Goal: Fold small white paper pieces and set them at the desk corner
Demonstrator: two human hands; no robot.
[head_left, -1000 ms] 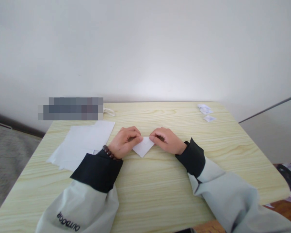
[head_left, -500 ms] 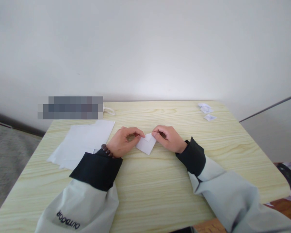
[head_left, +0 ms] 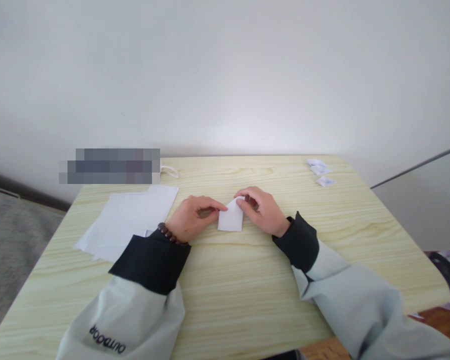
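A small folded piece of white paper [head_left: 230, 219] is held between my two hands, a little above or on the middle of the table. My left hand [head_left: 195, 216] pinches its upper left edge between thumb and fingertips. At its upper right corner, my right hand [head_left: 261, 209] grips the paper with thumb and index finger. Both hands are closed on it, and the fingertips hide parts of its edges.
White paper sheets [head_left: 135, 215] lie in a loose stack left of my left hand. Several small folded papers [head_left: 325, 181] rest at the far right of the wooden table [head_left: 225, 300]. A blurred-out object [head_left: 112, 166] with a white loop [head_left: 170, 171] stands at the back left, by the wall.
The folded paper has turned, its bottom edge now nearly level. My right hand has shifted slightly up with its corner; my left hand has barely moved.
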